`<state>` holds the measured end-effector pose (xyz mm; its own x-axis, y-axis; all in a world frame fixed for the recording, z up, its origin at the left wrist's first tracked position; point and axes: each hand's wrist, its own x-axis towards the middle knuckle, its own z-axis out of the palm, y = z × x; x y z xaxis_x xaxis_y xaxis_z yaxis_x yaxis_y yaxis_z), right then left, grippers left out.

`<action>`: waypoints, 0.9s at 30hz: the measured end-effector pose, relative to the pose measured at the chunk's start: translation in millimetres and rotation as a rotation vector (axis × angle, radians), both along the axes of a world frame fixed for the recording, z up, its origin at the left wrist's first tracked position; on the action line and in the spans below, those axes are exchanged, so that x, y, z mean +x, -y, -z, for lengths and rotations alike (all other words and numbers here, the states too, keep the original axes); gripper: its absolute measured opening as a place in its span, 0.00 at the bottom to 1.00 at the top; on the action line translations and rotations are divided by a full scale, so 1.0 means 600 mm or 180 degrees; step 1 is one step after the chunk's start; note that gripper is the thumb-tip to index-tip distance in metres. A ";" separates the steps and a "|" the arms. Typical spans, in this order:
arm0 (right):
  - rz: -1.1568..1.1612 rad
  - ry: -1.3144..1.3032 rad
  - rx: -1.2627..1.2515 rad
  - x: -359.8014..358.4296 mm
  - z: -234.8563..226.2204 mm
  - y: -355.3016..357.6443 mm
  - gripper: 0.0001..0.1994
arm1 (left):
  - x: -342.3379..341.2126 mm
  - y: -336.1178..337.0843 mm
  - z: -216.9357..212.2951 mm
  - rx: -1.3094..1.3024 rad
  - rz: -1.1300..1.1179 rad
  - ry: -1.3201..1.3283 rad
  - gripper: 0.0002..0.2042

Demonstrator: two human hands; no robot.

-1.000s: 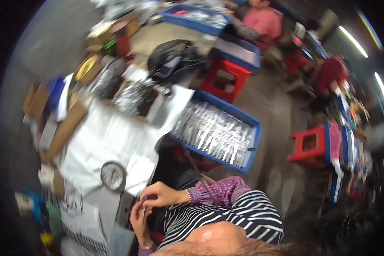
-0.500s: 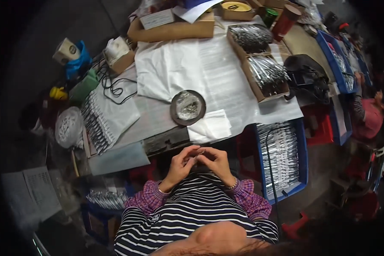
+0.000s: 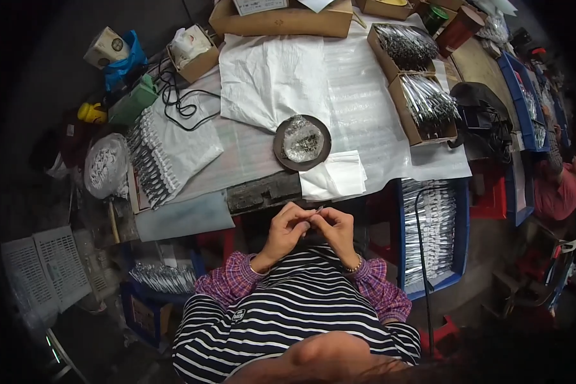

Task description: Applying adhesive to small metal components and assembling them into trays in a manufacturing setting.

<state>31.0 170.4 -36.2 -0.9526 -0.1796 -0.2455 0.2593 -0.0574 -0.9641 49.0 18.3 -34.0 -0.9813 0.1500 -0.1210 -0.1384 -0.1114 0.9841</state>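
Pinching tiny piece [image 3: 319, 210], left hand [image 3: 287, 234] and right hand [image 3: 337, 232] meet just off table's front edge [image 3: 265, 191]; slack pinch could drop it.

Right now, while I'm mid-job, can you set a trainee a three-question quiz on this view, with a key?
1. Multiple choice: where in the picture is the round dark dish relative to the nearer cardboard box of silvery pieces?
A) Inside it
B) To its left
C) To its right

2. True or false: the left hand and the right hand are held well apart.

3. Fill the gap: the long crate just to the right of the right sleeve is ____ in colour.

Key:
1. B.
2. False; their fingertips meet, seemingly around a small dark piece, too small to identify.
3. Blue.
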 end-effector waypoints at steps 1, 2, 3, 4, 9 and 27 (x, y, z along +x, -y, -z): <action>0.0076 -0.0074 -0.0044 0.002 0.004 0.004 0.06 | 0.001 0.000 0.000 0.0089 0.0005 0.0036 0.13; 0.0089 -0.0057 -0.0025 0.001 0.003 0.004 0.06 | -0.001 0.000 0.001 0.0184 0.0013 0.0063 0.13; 0.0043 -0.0049 0.0018 0.001 0.003 0.003 0.06 | -0.001 0.001 0.007 0.0290 0.0044 0.0041 0.12; -0.0004 -0.0042 0.0060 0.001 0.002 0.003 0.06 | 0.000 0.001 0.008 0.0307 0.0056 0.0058 0.12; -0.0053 -0.0050 0.0130 -0.007 -0.001 0.001 0.07 | -0.002 0.001 0.006 0.0426 0.0026 0.0229 0.12; 0.0044 0.0250 -0.0227 -0.019 0.004 -0.008 0.05 | -0.008 0.008 0.001 0.0947 -0.0064 0.0797 0.15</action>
